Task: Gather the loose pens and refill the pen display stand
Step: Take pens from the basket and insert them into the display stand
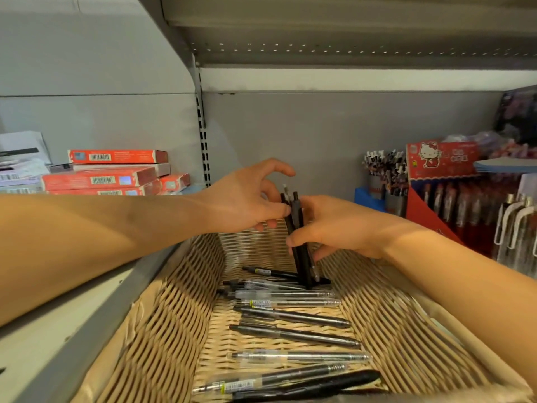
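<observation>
A small bunch of black pens (299,245) stands upright in the far end of a woven basket (162,330), tips down on the basket floor. My right hand (343,228) grips the bunch around its middle. My left hand (247,199) touches the top of the bunch with thumb and fingertips, index finger raised. Several loose pens (290,315), black and clear, lie crosswise on the basket floor below my hands. A red pen display stand (441,181) with a cartoon cat header sits on the shelf at the right, holding red pens.
Stacked red boxes (116,175) with barcodes lie on the shelf at left. Cups of patterned pens (383,175) stand beside the red stand. White-clipped pens (514,225) hang at far right. A grey shelf (319,30) overhangs above. The shelf's grey front edge (96,321) runs along the basket's left.
</observation>
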A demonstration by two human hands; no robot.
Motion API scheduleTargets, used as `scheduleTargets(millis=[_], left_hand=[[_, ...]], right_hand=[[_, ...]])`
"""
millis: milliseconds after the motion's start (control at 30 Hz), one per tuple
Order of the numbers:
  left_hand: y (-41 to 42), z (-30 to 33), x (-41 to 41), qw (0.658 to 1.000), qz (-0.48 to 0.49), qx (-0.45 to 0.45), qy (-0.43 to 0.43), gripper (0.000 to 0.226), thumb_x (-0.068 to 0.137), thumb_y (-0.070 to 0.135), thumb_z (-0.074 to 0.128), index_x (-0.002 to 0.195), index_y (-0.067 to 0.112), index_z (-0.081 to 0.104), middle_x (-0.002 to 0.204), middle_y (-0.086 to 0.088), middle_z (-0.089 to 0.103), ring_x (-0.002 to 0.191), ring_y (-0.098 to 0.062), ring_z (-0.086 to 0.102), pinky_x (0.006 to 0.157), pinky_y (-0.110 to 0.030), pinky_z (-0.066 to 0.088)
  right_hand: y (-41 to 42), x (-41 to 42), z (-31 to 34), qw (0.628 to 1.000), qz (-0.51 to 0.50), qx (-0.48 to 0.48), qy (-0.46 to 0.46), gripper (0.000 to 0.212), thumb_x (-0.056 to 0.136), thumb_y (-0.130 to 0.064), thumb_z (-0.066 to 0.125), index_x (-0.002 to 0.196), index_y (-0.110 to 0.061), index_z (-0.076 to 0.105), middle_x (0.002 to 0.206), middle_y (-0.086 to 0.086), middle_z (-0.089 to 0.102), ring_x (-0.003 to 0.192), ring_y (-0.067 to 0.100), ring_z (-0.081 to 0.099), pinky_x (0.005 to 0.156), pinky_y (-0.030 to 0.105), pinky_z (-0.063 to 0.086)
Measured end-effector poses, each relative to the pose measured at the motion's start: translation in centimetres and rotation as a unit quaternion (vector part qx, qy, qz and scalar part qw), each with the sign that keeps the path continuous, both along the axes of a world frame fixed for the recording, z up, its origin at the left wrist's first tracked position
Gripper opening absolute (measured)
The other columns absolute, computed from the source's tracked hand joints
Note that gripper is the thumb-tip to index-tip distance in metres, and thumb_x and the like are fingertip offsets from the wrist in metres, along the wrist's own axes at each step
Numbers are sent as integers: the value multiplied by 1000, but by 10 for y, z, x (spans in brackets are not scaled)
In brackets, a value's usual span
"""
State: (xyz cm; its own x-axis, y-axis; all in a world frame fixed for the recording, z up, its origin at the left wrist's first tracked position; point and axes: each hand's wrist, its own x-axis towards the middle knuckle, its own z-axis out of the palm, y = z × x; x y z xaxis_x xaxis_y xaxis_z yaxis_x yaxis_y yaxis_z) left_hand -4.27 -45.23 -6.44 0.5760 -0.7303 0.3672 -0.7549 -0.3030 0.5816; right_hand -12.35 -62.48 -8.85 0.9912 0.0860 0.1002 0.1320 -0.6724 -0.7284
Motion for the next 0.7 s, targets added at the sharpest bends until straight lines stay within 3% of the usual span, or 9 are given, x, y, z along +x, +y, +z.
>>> scheduleTargets(millis=[133, 233, 300, 367, 433, 533, 600, 700], left_hand=[[-5, 0, -5, 999, -31, 2, 40, 55, 89, 12, 72, 131, 34, 45, 86, 3, 76, 78, -12, 75, 63, -21, 58], [-6, 1, -2, 993, 37, 53, 94, 34, 91, 8, 64, 120, 23, 54, 98, -7, 74, 89, -20, 74, 76, -33, 63], [-2, -1, 0, 961, 82, 263, -21, 29, 94, 21, 62, 123, 21, 58, 122, -7, 67, 104, -20, 67, 87, -34, 57], [-1, -11, -2, 873, 64, 473, -101, 54, 97, 37, 58, 147, 24, 42, 146, -3, 51, 126, -19, 53, 95, -26, 40], [-2, -17, -4, 827, 30, 556, -74, 71, 99, 43, 56, 158, 24, 21, 155, -2, 42, 132, -18, 45, 95, -24, 32], [-6, -18, -8, 812, 10, 574, -101, 57, 101, 39, 53, 152, 21, 36, 139, -2, 56, 110, -12, 49, 91, -26, 38], [-7, -19, -7, 795, 12, 595, -114, 41, 101, 32, 52, 139, 16, 53, 126, -4, 61, 103, -15, 52, 87, -31, 42], [-4, -22, -4, 784, 17, 610, -116, 27, 102, 32, 50, 119, 13, 59, 106, -1, 61, 89, -14, 54, 72, -28, 40]], right_hand=[[0, -1, -2, 1000, -1, -12, 0, 21, 91, -22, 73, 110, -25, 66, 102, -1, 75, 99, 15, 72, 89, 39, 61], [-1, 1, -3, 999, -2, -35, 19, 17, 91, -20, 71, 108, -18, 68, 98, 3, 78, 93, 15, 75, 85, 34, 59], [-1, 0, -3, 998, 12, -48, 27, 10, 91, -18, 71, 101, -19, 69, 97, 3, 77, 92, 14, 75, 82, 31, 58], [0, -2, -2, 997, 23, -70, 30, 10, 92, -19, 70, 100, -21, 67, 97, 3, 77, 91, 15, 75, 82, 31, 58], [0, -2, -2, 996, 31, -72, 34, 6, 93, -16, 68, 98, -18, 66, 95, 4, 77, 91, 15, 76, 89, 36, 60], [1, -1, -1, 999, 21, -42, 11, 6, 95, -12, 62, 91, -16, 64, 81, -2, 73, 84, 10, 76, 93, 41, 58], [0, -1, -1, 999, 12, -38, 5, 4, 96, -15, 62, 96, -15, 65, 70, -9, 69, 74, 6, 74, 81, 33, 58], [0, -2, -2, 998, 9, -56, 11, 6, 98, -22, 64, 95, -18, 67, 68, -10, 69, 70, 3, 72, 69, 22, 55]])
